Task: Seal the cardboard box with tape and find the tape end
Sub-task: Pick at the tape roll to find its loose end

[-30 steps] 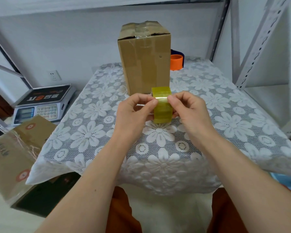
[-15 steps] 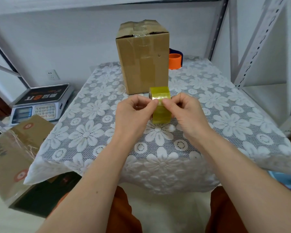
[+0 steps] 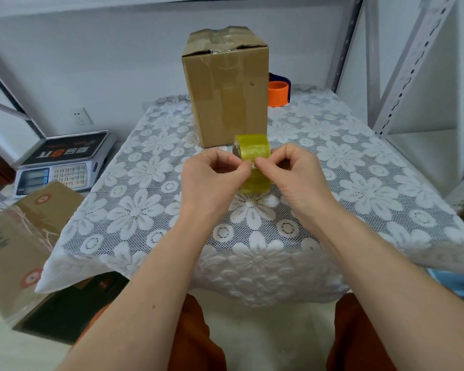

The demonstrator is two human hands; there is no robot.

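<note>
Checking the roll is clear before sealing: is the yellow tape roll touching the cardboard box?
Cannot tell. In the head view the tape roll, pinched by both hands, overlaps the cardboard box base; no gap or contact shows.

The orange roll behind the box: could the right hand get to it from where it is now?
Probably yes. The orange roll sits beside the box's right rear corner, with open tablecloth leading to it, but the right hand is pinching the yellow tape roll and must let go first.

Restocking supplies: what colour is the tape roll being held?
Translucent yellow-green; the tape roll shows clearly in the head view.
</note>
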